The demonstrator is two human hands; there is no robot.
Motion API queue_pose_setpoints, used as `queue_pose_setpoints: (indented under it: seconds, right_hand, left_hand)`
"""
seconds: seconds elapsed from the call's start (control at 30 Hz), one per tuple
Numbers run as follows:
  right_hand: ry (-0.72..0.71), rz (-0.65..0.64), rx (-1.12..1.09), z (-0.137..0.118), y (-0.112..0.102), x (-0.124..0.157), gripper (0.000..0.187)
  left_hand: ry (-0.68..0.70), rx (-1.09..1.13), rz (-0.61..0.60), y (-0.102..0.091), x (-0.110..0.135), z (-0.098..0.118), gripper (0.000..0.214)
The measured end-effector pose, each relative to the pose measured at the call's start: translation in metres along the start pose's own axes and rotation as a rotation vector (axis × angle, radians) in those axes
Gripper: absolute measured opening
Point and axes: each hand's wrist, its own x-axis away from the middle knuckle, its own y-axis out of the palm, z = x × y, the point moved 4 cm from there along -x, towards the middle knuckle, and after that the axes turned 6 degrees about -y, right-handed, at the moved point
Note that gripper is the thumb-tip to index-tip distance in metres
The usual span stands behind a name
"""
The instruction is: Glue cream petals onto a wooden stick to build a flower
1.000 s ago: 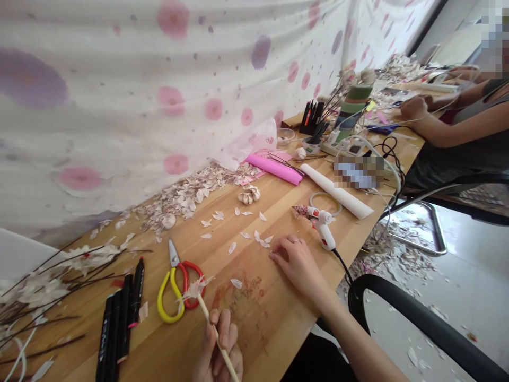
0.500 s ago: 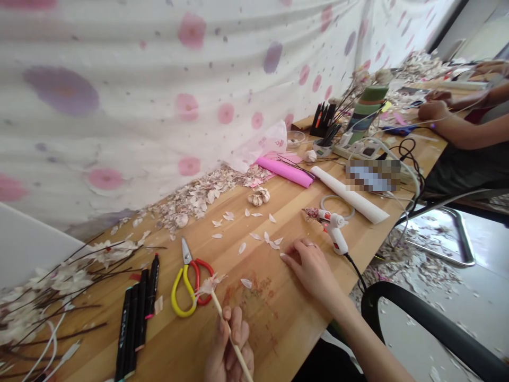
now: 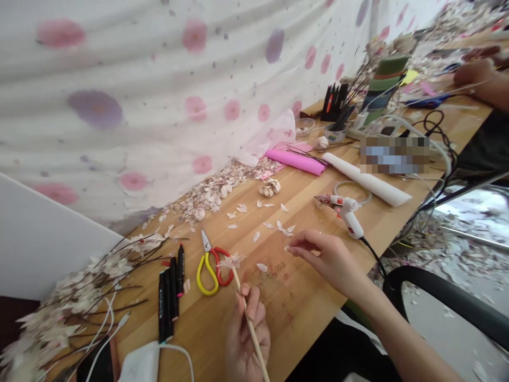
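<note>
My left hand (image 3: 249, 329) is closed around a thin pale wooden stick (image 3: 253, 337), tilted up and away from me. A small tuft of whitish petals (image 3: 231, 261) sits on its upper end, in front of the scissors (image 3: 210, 268) with one yellow and one red handle. My right hand (image 3: 322, 257) is raised a little over the table, thumb and fingertips pinched together; whatever is between them is too small to make out. Several loose petals (image 3: 284, 229) lie beyond it. A white hot glue gun (image 3: 345, 211) lies just past that hand, its tip pointing left.
Several black markers (image 3: 170, 297) lie at left beside flower-covered twigs (image 3: 99, 276). A petal heap (image 3: 214, 193) runs along the curtain. Pink (image 3: 296, 162) and white rolls (image 3: 366, 179) lie farther back, near a power strip (image 3: 382, 127). Another person's hand (image 3: 473, 71) is at far right.
My right hand has lifted from the tabletop, its fingers drawn into a pinch. My left hand still holds the stick. The whole view has shifted left, showing a white device at the lower left.
</note>
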Motion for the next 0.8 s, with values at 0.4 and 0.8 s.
queue_pose_setpoints:
  seconds: [0.4,0.8]
  right_hand:
    - [-0.535,0.015,-0.095,-0.11,-0.014,0.018,0.018]
    - [-0.51,0.093,0.074,-0.107,-0.016,0.025,0.006]
  left_hand:
    - [-0.072,-0.258,0.157,0.043,0.019,-0.03,0.016]
    - [-0.096,-0.366,0.314,0.055,0.025,-0.045,0.014]
